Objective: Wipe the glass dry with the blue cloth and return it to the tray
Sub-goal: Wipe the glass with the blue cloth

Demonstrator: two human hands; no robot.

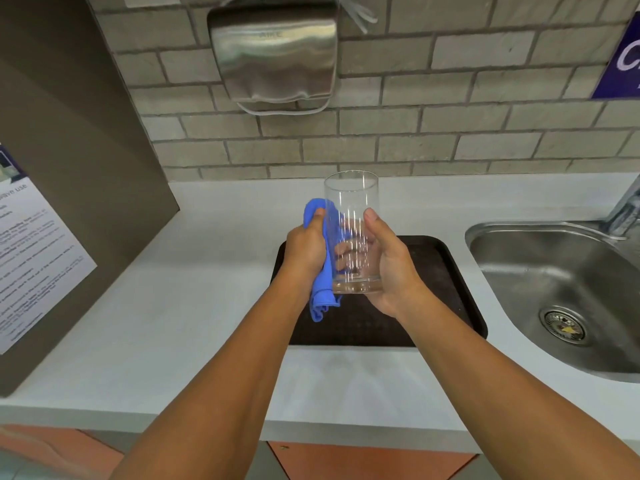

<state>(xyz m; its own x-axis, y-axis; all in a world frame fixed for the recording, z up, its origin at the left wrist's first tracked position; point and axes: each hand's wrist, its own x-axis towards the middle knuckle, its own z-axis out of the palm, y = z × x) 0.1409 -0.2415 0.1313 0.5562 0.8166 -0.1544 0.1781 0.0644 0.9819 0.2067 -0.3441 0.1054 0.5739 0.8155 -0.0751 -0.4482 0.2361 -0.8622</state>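
Drinking glass (351, 202): upright, gripped in your right hand (389, 268). Blue cloth (320, 271): bunched in your left hand (306, 251), pressed against its side. Brown tray (446, 268): beneath both hands. Wiping underway; return pending.

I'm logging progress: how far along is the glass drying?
Done: the glass is lifted off the tray. In hand: the right hand holds it upright while the left hand presses the blue cloth against its side. Left: finishing the wipe and returning it to the tray.
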